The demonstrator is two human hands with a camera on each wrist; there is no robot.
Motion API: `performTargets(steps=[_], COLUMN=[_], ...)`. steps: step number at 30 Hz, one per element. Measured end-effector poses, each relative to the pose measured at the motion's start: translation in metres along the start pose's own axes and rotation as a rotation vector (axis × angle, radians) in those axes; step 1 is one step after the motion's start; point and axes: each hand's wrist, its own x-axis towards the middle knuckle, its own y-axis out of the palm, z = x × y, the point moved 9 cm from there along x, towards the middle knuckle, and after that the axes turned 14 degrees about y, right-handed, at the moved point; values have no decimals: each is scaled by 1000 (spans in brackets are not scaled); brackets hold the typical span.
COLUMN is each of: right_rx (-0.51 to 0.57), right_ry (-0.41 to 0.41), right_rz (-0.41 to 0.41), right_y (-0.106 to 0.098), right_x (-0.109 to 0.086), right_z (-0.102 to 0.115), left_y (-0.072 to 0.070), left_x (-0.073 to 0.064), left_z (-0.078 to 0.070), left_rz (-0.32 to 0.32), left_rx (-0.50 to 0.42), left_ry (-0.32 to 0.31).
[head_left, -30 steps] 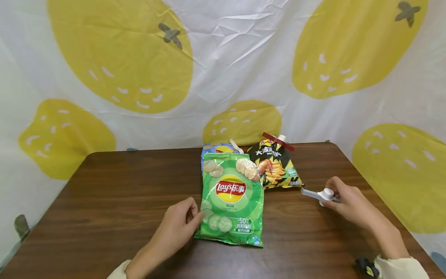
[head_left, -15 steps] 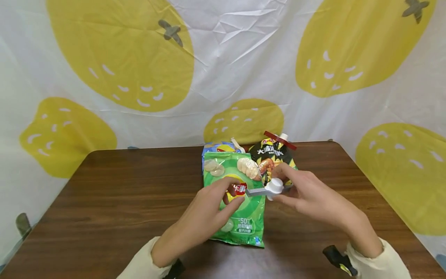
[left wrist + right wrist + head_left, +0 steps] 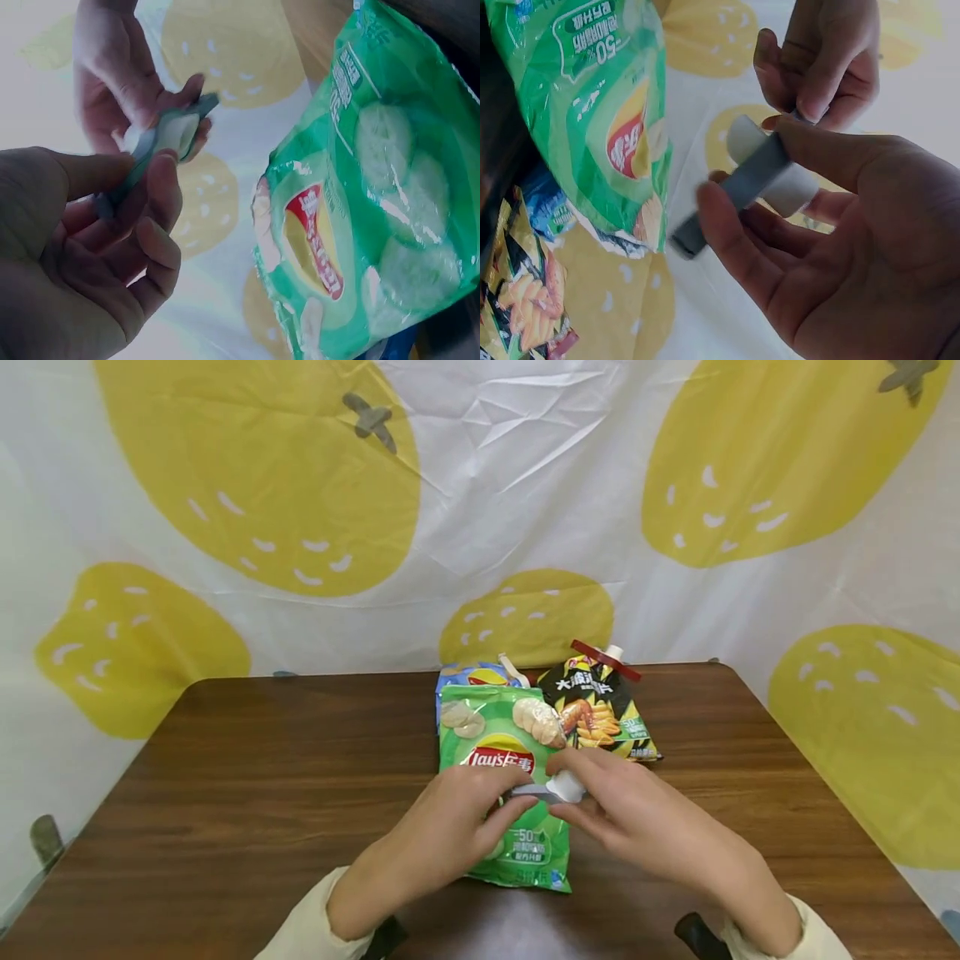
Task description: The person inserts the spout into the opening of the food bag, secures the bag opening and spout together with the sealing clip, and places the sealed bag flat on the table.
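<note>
Both hands meet in front of a green bag of Lay's chips (image 3: pixel 525 868) and hold a grey bag clip (image 3: pixel 566 787) with a white round cap. My left hand (image 3: pixel 442 822) pinches one end of the clip between thumb and fingers. At the other end, the thumb and fingers of my right hand (image 3: pixel 637 810) grip the clip close to its cap. The grey bar of the clip (image 3: pixel 754 176) runs slantwise in the right wrist view. The bag's logo is partly hidden behind the hands in the head view.
Behind the green bag lies a blue chip bag (image 3: pixel 457 677) with a white clip (image 3: pixel 513 670) at its top. A black chip bag (image 3: pixel 588 693) with a red clip (image 3: pixel 607 660) lies to its right. The brown table (image 3: pixel 300 777) ends at a fruit-print cloth (image 3: pixel 330 635).
My right hand has brought the bag clip leftward from the right side of the table. My left hand has left the green bag's lower left edge and taken the clip's free end.
</note>
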Motion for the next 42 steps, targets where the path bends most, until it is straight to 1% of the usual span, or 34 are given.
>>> performTargets(steps=[2, 5, 8, 12, 18, 22, 27, 30, 37, 40, 42], right_rx=[-8, -13, -21, -40, -58, -79, -108, -119, -161, -164, -143], right_ry=[10, 13, 21, 23, 5, -6, -26, -12, 41, 45, 37], right_rz=[19, 38, 19, -34, -50, -73, -112, -129, -181, -198, -197], right_y=[4, 7, 6, 5, 14, 18, 16, 15, 13, 11, 11], right_x=[-1, -2, -2, 0, 7, 10, 10, 10, 8, 7, 7], right_z=[-1, -2, -4, -6, -6, -6, -3, -2, 3, 4, 5], left_y=[1, 4, 5, 2, -9, -12, -15, -17, -19, -19, -18], left_x=[1, 1, 2, 2, -2, -4, -4, -3, -3, -3, -3], left_z=[-2, -4, -5, -5, 1, 5, 4, 3, 3, 4, 4], left_rz=[30, 75, 91, 71, 16, -3, -37, -52, -73, -79, -71], left_rx=[9, 1, -1, 31, 104, 112, 134, 149, 111, 80, 64], left_ry=[17, 22, 25, 34, 28, 11, 12, 11, -16, -32, -41])
